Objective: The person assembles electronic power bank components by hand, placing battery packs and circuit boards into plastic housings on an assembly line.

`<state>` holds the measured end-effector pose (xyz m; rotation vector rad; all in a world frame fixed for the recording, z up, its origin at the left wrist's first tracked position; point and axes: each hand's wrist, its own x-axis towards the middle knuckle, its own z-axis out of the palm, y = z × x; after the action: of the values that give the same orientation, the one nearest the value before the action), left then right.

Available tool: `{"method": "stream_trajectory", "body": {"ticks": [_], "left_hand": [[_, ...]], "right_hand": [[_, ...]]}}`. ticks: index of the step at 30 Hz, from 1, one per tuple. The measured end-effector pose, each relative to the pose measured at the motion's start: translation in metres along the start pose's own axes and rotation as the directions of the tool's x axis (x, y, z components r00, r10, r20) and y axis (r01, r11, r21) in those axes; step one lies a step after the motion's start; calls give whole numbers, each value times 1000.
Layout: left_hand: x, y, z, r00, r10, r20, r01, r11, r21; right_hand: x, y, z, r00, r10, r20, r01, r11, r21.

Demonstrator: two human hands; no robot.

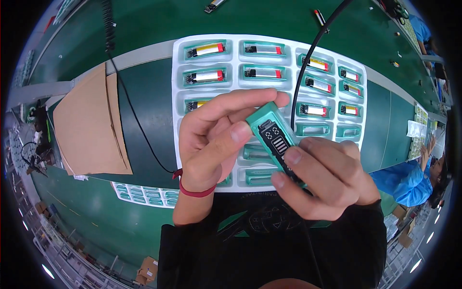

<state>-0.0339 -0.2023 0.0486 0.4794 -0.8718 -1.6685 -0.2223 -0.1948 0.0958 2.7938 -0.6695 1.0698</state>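
Note:
My left hand [207, 139] grips the upper end of a small teal plastic casing [267, 113] between thumb and fingers, tilted above the tray. A dark panel [276, 138] with white digit and bar markings lies along its face. My right hand [332, 176] holds the casing's lower end, with thumb and fingertips against the panel there. Whether the panel is fully seated cannot be seen under those fingers. Beneath both hands sits a white tray [236, 53] of teal casings, many holding a battery cell [262, 49] with a red end.
A black cable [308, 55] hangs across the tray's right half. Brown cardboard [86, 125] lies on the left, beside a thin coiled cord [108, 29]. Loose cells [320, 18] are on the green bench [159, 19]. At the right, a co-worker in blue [409, 183] works at another tray.

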Motion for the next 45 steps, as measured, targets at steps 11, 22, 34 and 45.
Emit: {"method": "stream_trajectory", "body": {"ticks": [11, 22, 34, 45], "left_hand": [[3, 3, -1, 965, 258, -50, -239, 941, 241], [2, 1, 3, 999, 46, -9, -47, 997, -67], [-5, 4, 11, 976, -217, -8, 217, 975, 42], [17, -8, 26, 982, 61, -178, 29, 885, 465]], "right_hand": [[1, 9, 9, 762, 628, 154, -582, 561, 589], [-10, 22, 9, 624, 565, 539, -601, -94, 794], [-23, 37, -3, 498, 395, 772, -617, -464, 636], [-22, 41, 7, 624, 710, 326, -686, 297, 665]]}}
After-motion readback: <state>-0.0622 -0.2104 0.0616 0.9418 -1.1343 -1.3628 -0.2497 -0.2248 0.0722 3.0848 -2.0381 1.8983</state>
